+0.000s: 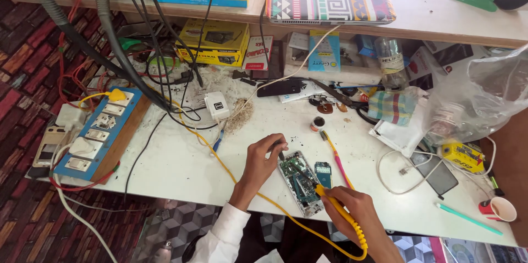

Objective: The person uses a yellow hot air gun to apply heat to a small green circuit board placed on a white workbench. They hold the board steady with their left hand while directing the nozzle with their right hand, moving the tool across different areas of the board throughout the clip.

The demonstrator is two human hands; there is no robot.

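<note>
While the left hand (263,159) pinches one tool, the right hand (346,203) grips one soldering iron (330,201) over one opened phone (300,182).

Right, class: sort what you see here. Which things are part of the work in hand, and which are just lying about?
In use:
left hand
right hand
opened phone
yellow soldering iron
small circuit board

Lying about:
plastic bottle
checked cloth
paper cup
plastic bag
switchboard
</note>
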